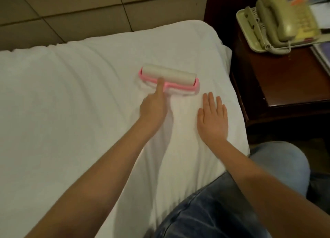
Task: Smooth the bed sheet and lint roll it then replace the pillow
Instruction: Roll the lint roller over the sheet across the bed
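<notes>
A white bed sheet (75,102) fills most of the view, stretched over the mattress from the left edge to a rounded corner at the upper right. Long, shallow wrinkles run across it, and a deeper fold rises between the person's two forearms. Behind the bed stands a wall of tan square panels (71,7) parted by dark seams. To the right of the bed, just beside the mattress corner, sits a dark reddish wooden nightstand (285,84). At the lower right, the person's legs in blue jeans (223,212) lie against the sheet's near edge; one knee looks paler than the other.

On the nightstand's far side rests a beige corded telephone (284,21), its handset in the cradle, blurred. A stack of papers (321,55) lies at the right edge, partly out of view.

The lint roller (168,75), a white roll in a pink frame, lies on the sheet near the upper right corner of the bed, its roll set crosswise. The left hand (153,106) grips the roller's handle from the near side, with the forefinger stretched forward onto the pink frame; the handle itself is mostly hidden under the hand. The right hand (212,116) lies flat on the sheet just right of the roller, palm down, fingers straight and close together, holding nothing.
</notes>
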Action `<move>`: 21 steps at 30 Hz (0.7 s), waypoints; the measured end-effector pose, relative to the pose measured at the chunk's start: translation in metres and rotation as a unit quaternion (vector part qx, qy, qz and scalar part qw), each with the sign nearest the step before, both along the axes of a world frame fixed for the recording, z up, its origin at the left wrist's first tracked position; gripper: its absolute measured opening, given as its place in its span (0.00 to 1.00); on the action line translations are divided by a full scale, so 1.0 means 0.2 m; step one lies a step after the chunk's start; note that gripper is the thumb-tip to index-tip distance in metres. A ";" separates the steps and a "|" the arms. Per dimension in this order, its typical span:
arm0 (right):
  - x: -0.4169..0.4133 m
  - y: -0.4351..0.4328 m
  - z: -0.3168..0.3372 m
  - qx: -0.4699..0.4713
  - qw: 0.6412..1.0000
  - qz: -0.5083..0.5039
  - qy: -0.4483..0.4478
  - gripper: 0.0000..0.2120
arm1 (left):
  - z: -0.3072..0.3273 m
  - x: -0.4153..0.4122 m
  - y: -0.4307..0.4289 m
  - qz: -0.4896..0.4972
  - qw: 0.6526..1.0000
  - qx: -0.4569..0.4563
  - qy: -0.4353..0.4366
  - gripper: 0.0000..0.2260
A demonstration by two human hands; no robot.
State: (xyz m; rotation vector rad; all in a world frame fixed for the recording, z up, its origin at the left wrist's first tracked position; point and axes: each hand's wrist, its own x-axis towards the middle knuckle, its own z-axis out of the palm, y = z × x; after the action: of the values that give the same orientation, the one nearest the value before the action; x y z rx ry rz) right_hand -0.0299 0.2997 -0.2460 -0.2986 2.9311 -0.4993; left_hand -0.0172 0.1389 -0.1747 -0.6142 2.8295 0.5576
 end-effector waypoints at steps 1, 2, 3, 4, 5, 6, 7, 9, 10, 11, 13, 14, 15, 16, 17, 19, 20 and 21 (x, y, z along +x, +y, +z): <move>0.01 0.01 0.00 -0.005 1.000 0.002 -0.001 0.24 | 0.01 -0.09 0.01 -0.007 1.000 0.015 0.011 0.24; 0.01 0.01 0.00 -0.010 1.000 0.002 0.000 0.24 | 0.02 -0.15 0.02 -0.011 1.000 0.023 0.018 0.24; 0.02 0.02 0.00 -0.012 1.000 0.003 0.001 0.24 | 0.02 -0.15 0.03 -0.014 1.000 0.022 0.016 0.24; 0.02 0.03 0.00 -0.013 1.000 0.003 0.002 0.24 | 0.02 -0.10 0.03 -0.014 1.000 0.016 0.007 0.24; 0.03 0.04 0.01 -0.014 1.000 0.003 0.001 0.24 | 0.02 -0.01 0.02 -0.015 1.000 0.008 -0.003 0.24; 0.04 0.04 0.01 -0.015 1.000 0.001 0.000 0.24 | 0.02 0.12 0.00 -0.016 1.000 0.000 -0.014 0.24; 0.04 0.05 0.01 -0.017 1.000 -0.001 0.003 0.24 | 0.01 0.27 -0.03 -0.017 0.999 -0.009 -0.025 0.24; 0.05 0.05 0.01 -0.019 1.000 -0.005 0.013 0.24 | 0.03 0.49 -0.07 -0.024 0.998 -0.026 -0.059 0.24; 0.05 0.05 0.01 -0.020 1.000 -0.006 0.019 0.24 | 0.05 0.53 -0.09 -0.025 0.997 -0.032 -0.067 0.23; 0.05 0.05 0.00 -0.019 1.000 -0.004 0.020 0.24 | 0.05 0.51 -0.09 -0.029 0.997 -0.038 -0.065 0.23; 0.05 0.04 -0.01 -0.019 1.000 -0.001 0.019 0.24 | 0.04 0.35 -0.09 -0.041 0.997 -0.049 -0.047 0.23; 0.04 0.05 -0.01 -0.020 1.000 0.000 0.018 0.24 | 0.04 0.23 -0.08 -0.046 0.997 -0.047 -0.034 0.23; 0.04 0.05 -0.01 -0.022 1.000 0.000 0.015 0.24 | 0.03 0.10 -0.07 -0.048 0.998 -0.038 -0.020 0.23; 0.04 0.06 -0.01 -0.026 1.000 0.001 0.013 0.24 | 0.03 -0.03 -0.04 -0.048 0.998 -0.025 -0.010 0.23; 0.04 0.07 -0.01 -0.033 0.999 0.002 0.012 0.24 | 0.03 -0.14 -0.02 -0.048 0.999 -0.011 -0.006 0.23; 0.04 0.08 -0.01 -0.051 0.999 0.003 0.010 0.24 | 0.05 -0.24 0.04 -0.049 0.999 -0.003 -0.004 0.24; 0.04 0.08 -0.01 -0.056 0.998 0.003 0.010 0.24 | 0.05 -0.22 0.05 -0.048 0.999 -0.006 -0.004 0.24; 0.03 0.09 -0.02 -0.058 0.998 0.004 0.010 0.23 | 0.05 -0.14 0.05 -0.043 0.999 -0.007 -0.003 0.24</move>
State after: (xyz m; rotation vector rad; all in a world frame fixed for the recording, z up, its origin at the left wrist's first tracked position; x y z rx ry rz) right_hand -0.0230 0.3168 -0.2491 -0.3304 2.9235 -0.6715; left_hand -0.0455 0.1480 -0.1648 -0.4935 2.8407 0.5203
